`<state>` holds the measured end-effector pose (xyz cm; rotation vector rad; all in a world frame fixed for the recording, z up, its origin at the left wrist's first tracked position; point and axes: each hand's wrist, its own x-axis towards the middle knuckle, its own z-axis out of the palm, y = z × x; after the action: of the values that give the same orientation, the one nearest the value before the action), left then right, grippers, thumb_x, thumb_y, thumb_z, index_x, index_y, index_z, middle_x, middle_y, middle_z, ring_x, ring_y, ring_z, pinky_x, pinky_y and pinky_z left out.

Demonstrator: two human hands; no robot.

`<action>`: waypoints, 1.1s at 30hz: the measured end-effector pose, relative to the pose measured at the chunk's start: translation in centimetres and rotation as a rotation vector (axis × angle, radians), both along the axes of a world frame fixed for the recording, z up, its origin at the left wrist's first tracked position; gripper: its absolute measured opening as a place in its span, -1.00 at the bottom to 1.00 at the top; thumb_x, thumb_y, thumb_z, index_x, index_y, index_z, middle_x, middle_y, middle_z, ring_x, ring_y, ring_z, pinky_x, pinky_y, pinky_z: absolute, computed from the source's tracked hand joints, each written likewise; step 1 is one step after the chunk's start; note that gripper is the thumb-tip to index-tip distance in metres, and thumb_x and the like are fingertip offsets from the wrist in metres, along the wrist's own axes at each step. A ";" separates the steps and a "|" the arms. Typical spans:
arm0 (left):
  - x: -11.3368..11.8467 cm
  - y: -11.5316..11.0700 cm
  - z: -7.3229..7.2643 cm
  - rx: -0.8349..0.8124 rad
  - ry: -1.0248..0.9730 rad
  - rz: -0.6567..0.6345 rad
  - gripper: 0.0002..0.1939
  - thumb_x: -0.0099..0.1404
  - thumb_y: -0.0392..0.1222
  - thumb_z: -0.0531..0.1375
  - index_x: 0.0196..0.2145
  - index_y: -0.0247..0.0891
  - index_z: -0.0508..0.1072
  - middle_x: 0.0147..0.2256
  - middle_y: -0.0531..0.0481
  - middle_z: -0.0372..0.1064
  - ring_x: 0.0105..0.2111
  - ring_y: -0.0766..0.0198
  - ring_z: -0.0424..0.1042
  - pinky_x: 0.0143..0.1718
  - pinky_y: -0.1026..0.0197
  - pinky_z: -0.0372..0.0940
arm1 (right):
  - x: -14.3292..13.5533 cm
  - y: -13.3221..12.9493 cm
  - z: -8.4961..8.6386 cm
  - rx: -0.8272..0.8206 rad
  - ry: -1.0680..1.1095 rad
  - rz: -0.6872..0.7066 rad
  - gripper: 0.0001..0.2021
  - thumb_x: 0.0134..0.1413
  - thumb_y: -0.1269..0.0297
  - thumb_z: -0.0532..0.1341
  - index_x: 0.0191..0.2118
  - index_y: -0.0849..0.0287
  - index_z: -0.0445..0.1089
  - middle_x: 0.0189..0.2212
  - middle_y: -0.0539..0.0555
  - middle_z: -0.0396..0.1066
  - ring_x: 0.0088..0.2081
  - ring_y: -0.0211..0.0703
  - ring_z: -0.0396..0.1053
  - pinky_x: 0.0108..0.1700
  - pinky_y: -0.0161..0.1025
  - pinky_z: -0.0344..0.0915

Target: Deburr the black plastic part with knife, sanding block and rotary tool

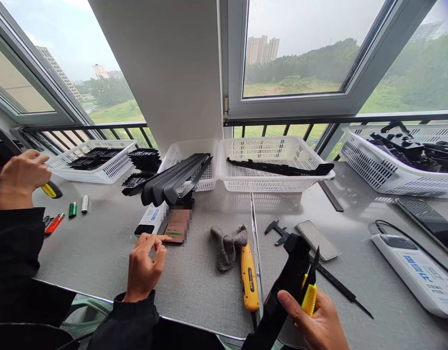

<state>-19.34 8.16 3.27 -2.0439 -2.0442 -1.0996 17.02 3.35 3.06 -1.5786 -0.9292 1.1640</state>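
My right hand [315, 321] at the bottom right grips a long black plastic part [287, 282] that stands tilted up from the table edge. The same hand holds a yellow-handled knife [309, 291] against the part, blade pointing up. My left hand [144, 265], in a black sleeve, rests on the grey table [100, 243] with thumb and fingers pinched together. Its fingertip touches the edge of a phone [177, 226] lying flat. I see nothing held in that hand.
A yellow utility knife [249, 277] and a grey glove [227, 245] lie between my hands. Calipers [278, 231], another phone [317, 239] and a white power strip [417, 272] lie to the right. White baskets [275, 160] of black parts line the back. A co-worker's hand [22, 177] works at far left.
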 end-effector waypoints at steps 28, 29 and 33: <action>0.3 0.1 0.4 -0.015 -0.023 0.000 -0.75 0.39 -0.24 0.09 -0.46 -0.01 0.24 -0.20 -0.18 0.72 -0.14 -0.01 0.61 -0.08 0.01 0.46 | 0.1 0.0 -0.1 -0.020 0.014 -0.005 -0.28 -0.17 -0.51 0.48 -0.54 0.11 0.32 -0.58 -0.08 0.21 -0.49 -0.24 0.12 -0.45 -0.26 0.19; 0.2 0.0 0.4 -0.010 -0.023 0.004 -0.74 0.39 -0.24 0.09 -0.47 -0.01 0.23 -0.20 -0.17 0.73 -0.15 -0.01 0.59 -0.08 0.00 0.46 | 0.0 0.0 0.0 -0.023 0.018 -0.005 -0.28 -0.18 -0.51 0.48 -0.54 0.11 0.33 -0.58 -0.08 0.21 -0.49 -0.24 0.12 -0.45 -0.27 0.19; 0.2 -0.1 0.4 0.006 -0.022 0.026 -0.72 0.39 -0.24 0.09 -0.48 0.01 0.20 -0.23 -0.13 0.74 -0.20 -0.01 0.55 -0.11 -0.01 0.44 | -0.1 0.0 0.2 -0.017 0.020 -0.013 -0.27 -0.19 -0.52 0.49 -0.54 0.11 0.30 -0.59 -0.08 0.22 -0.50 -0.24 0.12 -0.46 -0.27 0.19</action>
<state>-19.18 8.05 3.63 -2.0060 -2.0686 -1.1283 16.95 3.30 3.23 -1.5818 -0.8965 1.1798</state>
